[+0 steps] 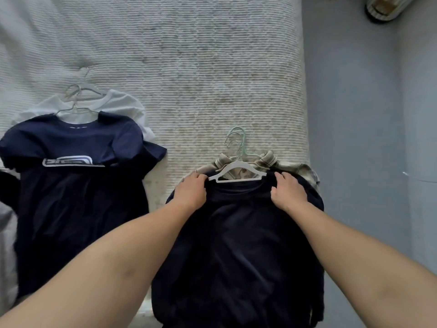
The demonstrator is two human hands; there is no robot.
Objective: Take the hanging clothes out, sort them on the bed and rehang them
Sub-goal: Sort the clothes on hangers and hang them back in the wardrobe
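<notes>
On the bed [189,55], both hands, left [191,191] and right [287,192], fingers curled, gripping the dark shirt's [238,245] shoulders.

Bed [189,55] fills most of the view, covered in a pale, ribbed, textured spread; its right edge runs down beside a grey-blue floor [354,114]. Two clothing piles lie on the spread, apart from each other. Left pile: white T-shirt [123,105] at the bottom on wire hangers, navy T-shirt with white chest print [71,147] overlapping it. Right pile, close to the bed's right edge: plaid shirt [305,172] underneath, plain dark navy top [238,245] over it with a white hanger [236,172] at the collar; mint-green and metal hooks [236,140] rest on the spread above.
</notes>
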